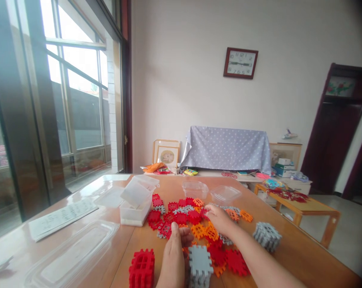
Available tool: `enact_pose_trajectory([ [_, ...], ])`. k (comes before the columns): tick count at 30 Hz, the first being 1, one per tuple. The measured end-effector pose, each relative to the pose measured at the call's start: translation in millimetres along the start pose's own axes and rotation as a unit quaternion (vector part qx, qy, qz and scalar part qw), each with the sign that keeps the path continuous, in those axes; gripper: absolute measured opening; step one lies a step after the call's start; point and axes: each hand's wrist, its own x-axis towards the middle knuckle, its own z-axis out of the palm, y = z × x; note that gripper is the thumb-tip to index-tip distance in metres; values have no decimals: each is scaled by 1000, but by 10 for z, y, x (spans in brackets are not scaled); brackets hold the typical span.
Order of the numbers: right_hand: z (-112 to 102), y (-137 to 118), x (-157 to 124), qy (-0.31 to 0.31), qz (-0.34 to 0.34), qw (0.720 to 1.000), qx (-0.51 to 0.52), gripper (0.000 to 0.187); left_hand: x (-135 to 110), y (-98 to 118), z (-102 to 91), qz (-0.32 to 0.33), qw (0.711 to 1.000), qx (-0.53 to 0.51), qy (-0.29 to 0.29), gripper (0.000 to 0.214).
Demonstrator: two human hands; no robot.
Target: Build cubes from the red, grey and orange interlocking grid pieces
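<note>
My left hand (174,256) is upright at the front of the table, thumb raised and apart from its half-curled fingers. Nothing shows in it, though its palm is partly hidden. Right beside it stands a stack of grey notched building tiles (200,260); on its other side is a stack of red tiles (141,267). Farther in, my right hand (219,219) reaches into the loose pile, fingertips closed on a red notched tile (203,213). Around it lie red tiles (181,218), orange window tiles (211,231) and grey ones.
Another grey stack (267,236) stands at the right. Behind the pile are a clear container (195,189) and a clear lid (226,193). A translucent box (133,212), a paper booklet (63,219) and a large clear lid (74,250) occupy the left.
</note>
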Motion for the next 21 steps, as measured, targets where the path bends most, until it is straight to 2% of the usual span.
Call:
enact_pose_trajectory([
  [7, -135, 44, 120, 64, 23, 998, -13, 41, -107, -51, -10, 21, 1000, -14, -17, 89],
  [11, -59, -17, 182, 38, 7, 999, 8, 46, -81, -89, -2, 30, 999, -36, -12, 85],
  [15, -34, -2, 167, 5, 7, 999, 42, 47, -79, -62, -10, 6, 998, -52, -17, 88],
  [21, -141, 104, 203, 55, 27, 997, 49, 50, -91, -17, -20, 11, 1000, -18, -10, 92],
])
